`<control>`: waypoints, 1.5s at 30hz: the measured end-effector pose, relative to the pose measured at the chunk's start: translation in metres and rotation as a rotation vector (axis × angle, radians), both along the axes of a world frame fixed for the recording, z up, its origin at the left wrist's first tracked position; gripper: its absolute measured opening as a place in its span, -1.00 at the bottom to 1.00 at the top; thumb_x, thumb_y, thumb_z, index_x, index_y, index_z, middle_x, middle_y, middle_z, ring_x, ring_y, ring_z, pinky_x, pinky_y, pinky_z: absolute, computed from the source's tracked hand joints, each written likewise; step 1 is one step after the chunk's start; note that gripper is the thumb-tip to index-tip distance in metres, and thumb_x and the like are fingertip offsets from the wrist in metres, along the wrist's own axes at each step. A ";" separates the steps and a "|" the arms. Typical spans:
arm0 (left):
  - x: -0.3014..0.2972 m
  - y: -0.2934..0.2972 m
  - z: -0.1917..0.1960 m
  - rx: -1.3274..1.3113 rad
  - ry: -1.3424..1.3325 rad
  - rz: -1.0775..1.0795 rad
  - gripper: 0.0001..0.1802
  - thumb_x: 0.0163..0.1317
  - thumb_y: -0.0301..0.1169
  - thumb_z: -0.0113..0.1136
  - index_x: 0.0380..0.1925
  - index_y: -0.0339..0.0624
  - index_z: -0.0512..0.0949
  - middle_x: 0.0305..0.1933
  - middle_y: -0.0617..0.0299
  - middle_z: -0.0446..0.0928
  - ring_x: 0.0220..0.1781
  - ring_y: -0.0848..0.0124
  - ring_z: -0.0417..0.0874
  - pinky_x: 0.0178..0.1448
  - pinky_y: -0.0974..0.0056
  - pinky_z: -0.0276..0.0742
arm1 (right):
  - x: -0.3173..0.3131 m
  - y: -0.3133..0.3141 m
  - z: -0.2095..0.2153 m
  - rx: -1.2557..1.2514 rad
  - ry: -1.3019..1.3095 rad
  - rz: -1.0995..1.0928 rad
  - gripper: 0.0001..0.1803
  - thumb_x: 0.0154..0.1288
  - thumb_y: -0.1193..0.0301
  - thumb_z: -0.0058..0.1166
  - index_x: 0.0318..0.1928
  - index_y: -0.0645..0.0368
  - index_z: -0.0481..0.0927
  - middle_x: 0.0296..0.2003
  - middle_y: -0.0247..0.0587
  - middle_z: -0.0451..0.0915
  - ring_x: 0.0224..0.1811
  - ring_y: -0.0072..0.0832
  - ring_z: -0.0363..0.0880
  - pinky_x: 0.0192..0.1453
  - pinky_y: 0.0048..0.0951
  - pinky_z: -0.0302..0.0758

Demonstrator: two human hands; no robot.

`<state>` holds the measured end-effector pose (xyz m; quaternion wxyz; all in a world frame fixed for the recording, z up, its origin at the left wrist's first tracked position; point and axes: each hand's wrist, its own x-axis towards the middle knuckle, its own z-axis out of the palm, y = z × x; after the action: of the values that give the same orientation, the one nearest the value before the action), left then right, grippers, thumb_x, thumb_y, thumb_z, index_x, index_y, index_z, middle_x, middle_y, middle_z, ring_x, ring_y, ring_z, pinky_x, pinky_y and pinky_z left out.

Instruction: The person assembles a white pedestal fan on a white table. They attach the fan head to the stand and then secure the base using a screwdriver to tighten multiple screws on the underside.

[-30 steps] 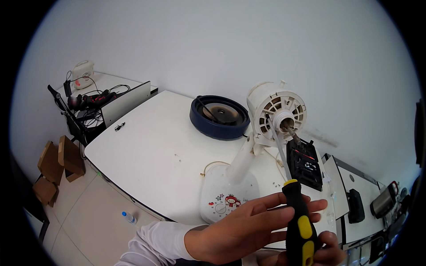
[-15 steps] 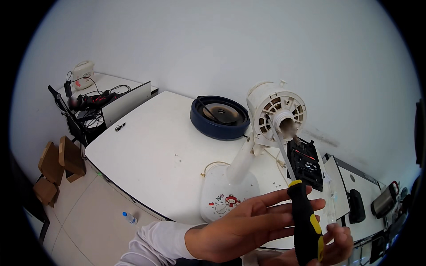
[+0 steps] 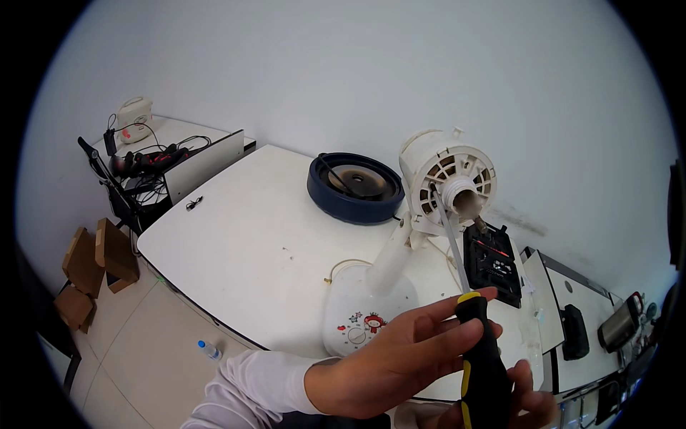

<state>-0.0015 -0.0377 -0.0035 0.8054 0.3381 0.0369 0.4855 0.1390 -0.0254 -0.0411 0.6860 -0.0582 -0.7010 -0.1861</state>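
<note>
My left hand (image 3: 400,357) curls its thumb and fingers around the upper part of a black and yellow screwdriver handle (image 3: 480,347). My right hand (image 3: 525,400) grips the lower end of that handle, partly cut off by the frame's bottom edge. The long metal shank (image 3: 451,250) slants up and away. Its tip reaches into a slot in the round front of a white electric fan's motor housing (image 3: 446,171), beside the threaded collar; the screw there is too small to see. The housing sits tilted on a white neck (image 3: 391,261) above the fan base (image 3: 357,300), which has a dial and a cartoon print.
Behind the fan, a dark blue round pan-like object (image 3: 354,207) rests on the white table (image 3: 236,236). An open black tool case (image 3: 493,268) lies to the right. Cardboard boxes (image 3: 118,261) and a water bottle (image 3: 209,349) are on the floor at left.
The screwdriver handle has turned: its yellow patches have gone from the right side to the left. My left thumb has shifted up along the handle. The fan stays in place.
</note>
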 end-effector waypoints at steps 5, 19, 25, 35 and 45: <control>-0.004 0.003 0.001 -0.003 -0.001 -0.006 -0.25 0.29 -0.23 0.13 0.34 -0.28 0.02 0.26 0.06 0.34 0.34 0.26 0.32 0.39 0.15 0.22 | 0.010 0.006 0.011 -0.023 -0.116 -0.111 -0.20 0.15 0.09 0.25 0.29 0.04 0.11 0.03 0.08 0.23 0.02 -0.14 0.48 0.00 -0.43 0.60; -0.002 0.003 -0.002 -0.046 0.009 -0.038 -0.22 0.32 -0.17 0.10 0.40 -0.24 0.01 0.13 0.29 0.34 0.12 0.47 0.37 0.29 0.25 0.22 | 0.013 -0.005 -0.003 -0.002 -0.209 -0.243 -0.24 0.26 0.31 0.11 0.37 -0.15 -0.02 -0.05 -0.03 0.40 -0.17 -0.25 0.47 -0.17 -0.40 0.45; -0.002 0.008 -0.008 -0.049 0.014 0.035 -0.20 0.26 -0.25 0.20 0.36 -0.26 0.02 0.12 0.19 0.42 0.18 0.39 0.43 0.30 0.22 0.30 | 0.020 -0.009 -0.007 -0.140 -0.198 -0.197 -0.28 0.29 0.24 0.05 0.37 -0.23 -0.02 -0.03 0.09 0.33 -0.15 -0.24 0.43 -0.18 -0.42 0.43; -0.003 0.007 -0.002 0.005 0.037 0.024 -0.35 0.30 -0.27 0.09 0.31 -0.22 0.10 0.42 0.03 0.15 0.42 0.21 0.22 0.47 0.10 0.08 | 0.021 -0.008 -0.001 -0.111 -0.107 -0.174 -0.23 0.15 0.49 0.10 0.33 -0.13 0.06 -0.01 0.10 0.23 -0.10 -0.15 0.46 -0.15 -0.39 0.46; 0.002 0.013 -0.006 -0.023 0.088 0.017 -0.26 0.33 -0.16 0.09 0.39 -0.19 0.04 0.14 0.26 0.35 0.20 0.42 0.37 0.36 0.18 0.20 | -0.006 -0.002 -0.008 -0.103 -0.008 -0.142 -0.44 0.26 0.50 0.00 0.21 -0.23 0.19 0.07 0.11 0.22 0.14 0.10 0.40 0.21 -0.09 0.48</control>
<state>0.0008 -0.0249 -0.0097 0.8027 0.3496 0.0808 0.4764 0.1327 -0.0279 -0.0495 0.6642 -0.1422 -0.7066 -0.1984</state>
